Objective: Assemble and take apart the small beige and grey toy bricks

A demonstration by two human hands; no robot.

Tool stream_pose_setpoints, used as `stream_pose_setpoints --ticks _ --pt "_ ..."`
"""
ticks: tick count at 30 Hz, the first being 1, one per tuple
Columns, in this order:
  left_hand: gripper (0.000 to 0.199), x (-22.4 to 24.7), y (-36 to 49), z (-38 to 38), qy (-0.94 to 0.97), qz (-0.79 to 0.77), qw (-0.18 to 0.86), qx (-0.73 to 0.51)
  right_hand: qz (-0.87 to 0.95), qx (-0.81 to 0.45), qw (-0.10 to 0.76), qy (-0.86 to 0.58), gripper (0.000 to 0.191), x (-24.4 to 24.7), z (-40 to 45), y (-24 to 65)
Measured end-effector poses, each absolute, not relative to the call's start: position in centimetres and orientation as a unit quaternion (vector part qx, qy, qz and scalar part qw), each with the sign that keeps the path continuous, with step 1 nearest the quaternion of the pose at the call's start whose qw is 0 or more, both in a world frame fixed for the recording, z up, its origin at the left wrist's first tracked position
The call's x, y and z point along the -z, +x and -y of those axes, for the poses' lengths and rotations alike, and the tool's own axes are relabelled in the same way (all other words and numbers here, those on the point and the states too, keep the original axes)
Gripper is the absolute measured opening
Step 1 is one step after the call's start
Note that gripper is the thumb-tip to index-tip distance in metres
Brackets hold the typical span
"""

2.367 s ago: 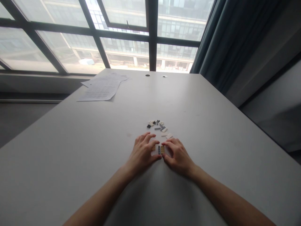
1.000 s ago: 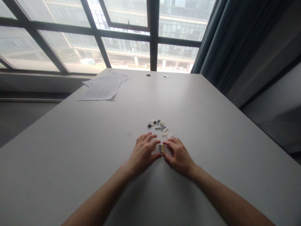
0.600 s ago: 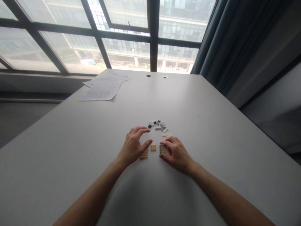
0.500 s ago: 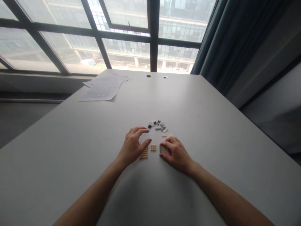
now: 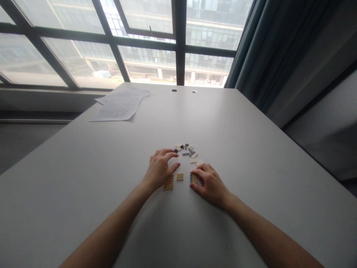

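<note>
My left hand hovers with thumb and fingers apart, partly over a larger tan studded plate. Nothing is between its fingertips. A small tan plate lies between my hands. On the right, the thumb and fingers of my right hand close on the two ends of a tan and grey brick piece, which is at the table surface. Beyond the hands lies an arc of loose white, grey and black pieces. A flat white piece sits just past my right fingers.
Printed paper sheets lie at the far left of the white table. Two round holes are near its far edge. Behind stand a gridded window and a dark curtain on the right.
The view has shifted slightly. My right hand and the tan and grey piece sit a little farther from the small tan plate. My left hand has barely moved and remains open.
</note>
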State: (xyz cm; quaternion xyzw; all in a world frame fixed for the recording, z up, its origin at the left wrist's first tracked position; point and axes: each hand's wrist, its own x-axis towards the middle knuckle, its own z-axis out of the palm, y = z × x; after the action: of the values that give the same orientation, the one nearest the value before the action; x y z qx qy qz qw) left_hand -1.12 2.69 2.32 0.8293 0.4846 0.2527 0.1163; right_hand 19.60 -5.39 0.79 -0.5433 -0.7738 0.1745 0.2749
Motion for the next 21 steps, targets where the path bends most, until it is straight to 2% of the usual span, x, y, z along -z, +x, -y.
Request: stream_pose_setpoints --ticks 9,17,21 --pt "0.028 -1.6 0.5 -5.7 0.819 -0.522 0.021 -0.239 0.775 -0.173 0.277 -0.541 0.042 -0.4 5.4 19.7" --pt "0.023 -0.7 -0.7 -5.6 0.809 -0.534 0.033 -0.243 0.763 -0.182 0.300 -0.542 0.037 -0.5 5.5 19.6" --pt "0.027 -0.5 -0.9 -5.8 0.801 -0.542 0.056 -0.248 0.759 -0.187 0.303 -0.545 0.036 -0.5 5.5 19.7"
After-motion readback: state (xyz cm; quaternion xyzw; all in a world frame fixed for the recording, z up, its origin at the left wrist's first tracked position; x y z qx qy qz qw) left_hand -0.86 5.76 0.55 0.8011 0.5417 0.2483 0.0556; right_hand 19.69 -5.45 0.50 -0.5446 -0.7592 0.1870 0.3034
